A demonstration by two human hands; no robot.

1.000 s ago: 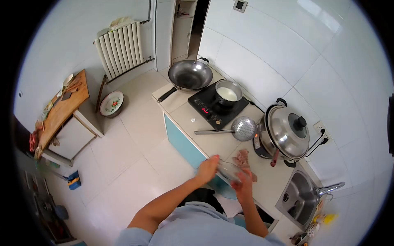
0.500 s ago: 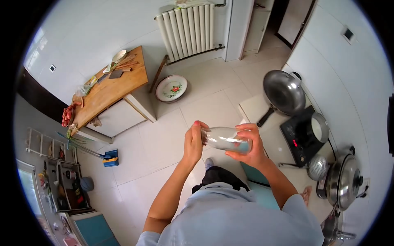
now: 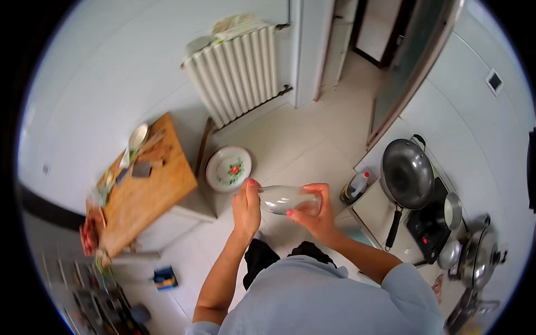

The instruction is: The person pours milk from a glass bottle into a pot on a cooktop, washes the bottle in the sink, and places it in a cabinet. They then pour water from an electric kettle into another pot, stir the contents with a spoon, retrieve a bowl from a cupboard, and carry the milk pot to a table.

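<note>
Between my hands a clear glass bottle (image 3: 281, 199) lies on its side in the air, in front of my body. My left hand (image 3: 246, 211) closes round its narrower left end. At the wider right end, the fingers and thumb of my right hand (image 3: 316, 215) wrap the glass. The bottle looks see-through, with light glinting along it. What my left fingers cover at the bottle's end is hidden.
On the right counter are a wok (image 3: 407, 173), an induction cooker (image 3: 427, 237) and a lidded steel pot (image 3: 481, 257). A bottle with a red cap (image 3: 355, 187) stands beside it. Ahead are a floral enamel basin (image 3: 219, 181), a wooden-topped cabinet (image 3: 159, 192) and a radiator (image 3: 237, 75).
The view has turned and moved forward, and the red-capped bottle has come into sight by the counter. Both hands keep hold of the glass bottle; my right hand's fingers have shifted on it.
</note>
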